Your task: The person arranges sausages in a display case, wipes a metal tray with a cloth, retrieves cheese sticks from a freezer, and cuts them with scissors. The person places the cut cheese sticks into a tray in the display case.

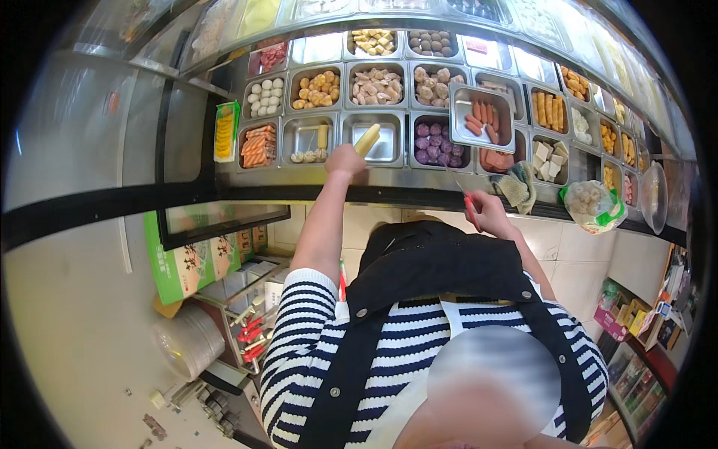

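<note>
Pale yellow food sticks (367,141) are gripped in my left hand (344,161), over the near edge of a steel pan (387,120). In the pan to its left (293,132), another yellow stick (322,136) stands beside several small pale pieces (305,156). My right hand (489,213) holds red-handled scissors (472,209) at the counter's front edge. Their blades point away from me, and the tips overlap the pan of purple balls (436,143) in view. Whether the tips touch the balls I cannot tell.
A steel pan of small sausages (483,119) rests tilted across neighbouring pans. Along the counter's front lie a patterned cloth (517,186) and a bagged food package (593,205). A glass shelf (235,45) with more pans runs above the back. Green cartons (193,264) stand at lower left.
</note>
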`<state>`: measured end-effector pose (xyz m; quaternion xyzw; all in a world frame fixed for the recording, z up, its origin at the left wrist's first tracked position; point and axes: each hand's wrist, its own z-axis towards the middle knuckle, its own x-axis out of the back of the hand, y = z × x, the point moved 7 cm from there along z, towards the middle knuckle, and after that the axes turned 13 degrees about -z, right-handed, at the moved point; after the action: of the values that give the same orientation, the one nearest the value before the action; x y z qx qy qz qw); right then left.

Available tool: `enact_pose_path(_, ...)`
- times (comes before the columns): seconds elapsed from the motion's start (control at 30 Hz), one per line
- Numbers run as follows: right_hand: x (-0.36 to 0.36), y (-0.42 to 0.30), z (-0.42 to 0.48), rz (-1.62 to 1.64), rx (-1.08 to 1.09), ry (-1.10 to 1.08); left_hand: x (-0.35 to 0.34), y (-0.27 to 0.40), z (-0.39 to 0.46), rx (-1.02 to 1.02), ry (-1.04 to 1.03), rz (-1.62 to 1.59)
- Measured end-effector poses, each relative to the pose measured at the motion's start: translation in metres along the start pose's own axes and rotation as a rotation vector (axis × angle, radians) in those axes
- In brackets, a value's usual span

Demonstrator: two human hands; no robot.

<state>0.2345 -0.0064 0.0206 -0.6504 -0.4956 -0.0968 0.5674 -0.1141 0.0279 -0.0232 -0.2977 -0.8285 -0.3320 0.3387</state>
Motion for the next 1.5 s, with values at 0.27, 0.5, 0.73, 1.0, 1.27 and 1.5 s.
enact_pose_path(0.27, -0.007, -0.033, 0.051, -0.010, 0.030, -0.009, -0.004, 0.004, 0.053, -0.069, -0.142, 0.139)
enact_pose_path(0.5, -0.043, -0.020, 0.060, 0.146, -0.222, 0.018, 0.011, -0.015, 0.063, -0.131, -0.227, -0.238)
enact_pose_path(0.73, -0.081, -0.042, 0.072, 0.318, -0.344, 0.032, -0.027, -0.036, 0.049, 0.167, -0.615, -1.195)
enact_pose_path(1.0, -0.091, -0.064, 0.067, 0.468, -0.484, 0.010, -0.048, -0.019, 0.041, 0.114, -0.834, -1.292)
enact_pose_path(1.27, -0.096, -0.086, 0.061, 0.644, -0.435, -0.300, -0.060, -0.008, 0.038, 0.151, -1.069, -1.215)
enact_pose_path(1.5, -0.106, -0.095, 0.066, 0.601, -0.404, -0.472, -0.047, 0.003, 0.027, 0.141, -1.185, -1.311)
